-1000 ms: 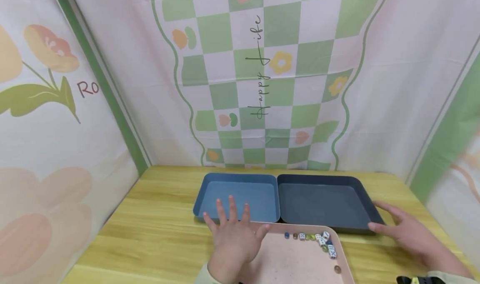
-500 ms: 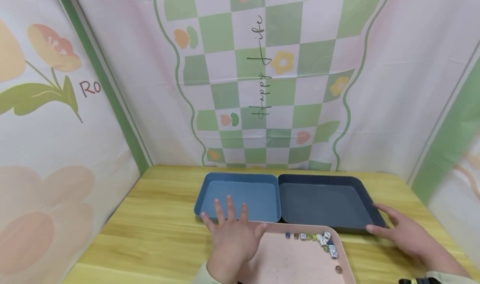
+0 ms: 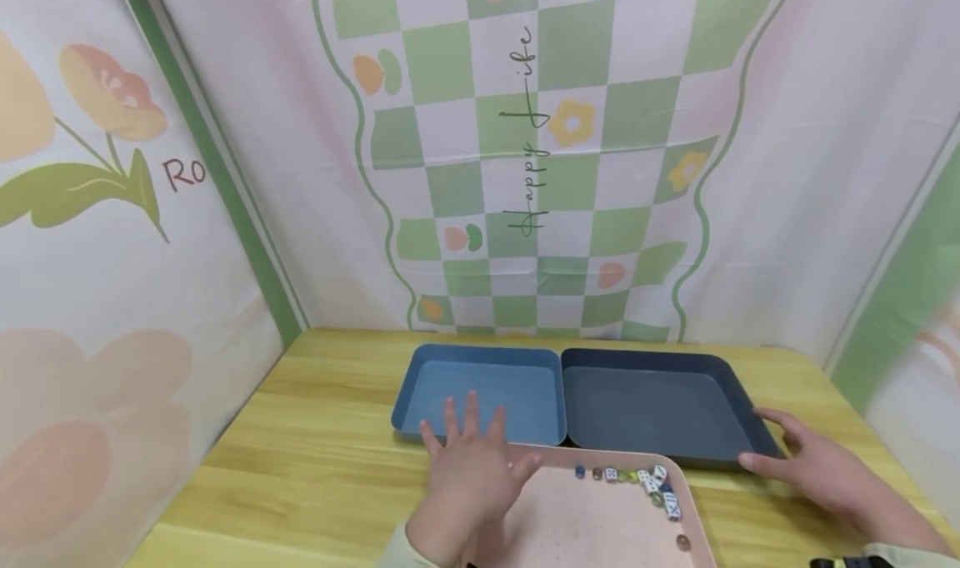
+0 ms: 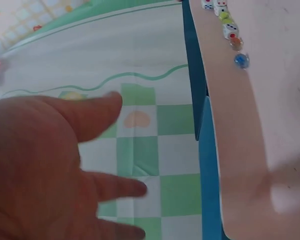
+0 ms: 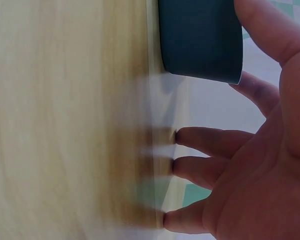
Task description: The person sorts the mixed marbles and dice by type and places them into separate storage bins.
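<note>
My left hand [image 3: 474, 483] hovers with fingers spread over the left end of a pink tray [image 3: 592, 543], holding nothing. Its palm and thumb also show in the left wrist view. White dice [image 3: 649, 483] and small shiny beads line the tray's far edge and far right corner, among them a blue bead [image 4: 242, 61] and an amber bead [image 4: 236, 43]. At the right, my right hand [image 3: 821, 472] has thumb and index finger at the near right corner of a dark navy tray [image 3: 660, 418]. In the right wrist view the other fingers [image 5: 200, 172] are extended beside the table.
A blue tray [image 3: 480, 397] stands left of the navy tray, their sides touching. Both are behind the pink tray on a wooden table [image 3: 300, 460]. Patterned curtains [image 3: 570, 218] close off the back and sides. A lone brown bead [image 3: 683, 542] lies near the pink tray's right wall.
The head view has shifted slightly, so the scene sits a little further right. Both hands keep nearly the same pose, and the trays, dice and beads hold their arrangement.
</note>
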Demonstrator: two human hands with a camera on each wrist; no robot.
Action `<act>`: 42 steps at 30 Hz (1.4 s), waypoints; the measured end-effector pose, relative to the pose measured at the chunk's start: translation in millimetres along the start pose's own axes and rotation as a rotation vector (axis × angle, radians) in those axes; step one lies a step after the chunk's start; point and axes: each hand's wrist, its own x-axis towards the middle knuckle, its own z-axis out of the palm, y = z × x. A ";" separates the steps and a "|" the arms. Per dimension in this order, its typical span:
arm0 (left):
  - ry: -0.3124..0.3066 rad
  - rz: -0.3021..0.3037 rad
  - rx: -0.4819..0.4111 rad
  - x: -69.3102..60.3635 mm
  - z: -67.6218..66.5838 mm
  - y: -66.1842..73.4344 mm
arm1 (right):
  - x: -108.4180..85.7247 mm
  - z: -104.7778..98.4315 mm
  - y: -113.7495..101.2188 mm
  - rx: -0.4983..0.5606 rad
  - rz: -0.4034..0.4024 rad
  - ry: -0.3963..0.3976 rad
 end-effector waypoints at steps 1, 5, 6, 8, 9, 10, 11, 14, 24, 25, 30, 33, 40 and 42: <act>0.002 0.034 -0.040 2.2 0.2 -2.6 | 0.3 -0.5 -0.2 -0.001 0.001 -0.001; -0.001 0.209 -0.234 12.3 -2.6 -15.2 | 0.3 -0.5 0.9 0.000 -0.006 0.004; -0.010 0.250 -0.307 15.1 -4.6 -18.3 | 0.2 -0.3 1.4 0.003 -0.005 0.005; -0.017 0.335 -0.442 20.3 -8.8 -24.4 | 0.2 0.0 2.5 0.006 -0.006 0.006; -0.020 0.369 -0.507 22.7 -11.2 -27.2 | 0.2 0.5 2.8 0.011 -0.004 0.004; -0.022 0.399 -0.572 24.8 -13.7 -29.4 | 0.6 0.5 3.3 0.010 -0.005 0.004; -0.020 0.429 -0.624 26.6 -15.9 -31.4 | 1.0 0.5 3.7 0.006 -0.005 0.003; -0.005 0.504 -0.707 30.5 -20.1 -34.9 | 1.5 0.8 5.1 -0.011 -0.006 0.002; -0.118 0.598 -0.690 38.8 -9.5 -25.1 | 1.8 2.3 6.0 0.003 -0.004 0.001; -0.139 0.599 -0.668 40.3 -6.5 -23.9 | 1.8 2.5 6.1 0.003 -0.005 0.003; -0.192 0.629 -0.544 49.0 8.1 -17.7 | 2.2 1.7 6.0 -0.009 -0.007 0.000; -0.216 0.637 -0.509 52.7 13.2 -13.3 | 2.0 1.8 4.9 -0.010 -0.009 -0.002; -0.233 0.661 -0.405 62.7 21.9 -2.9 | 1.5 1.7 2.3 0.005 -0.005 -0.001; -0.243 0.656 -0.370 65.5 23.6 -0.1 | 1.2 1.6 1.0 0.007 -0.001 -0.001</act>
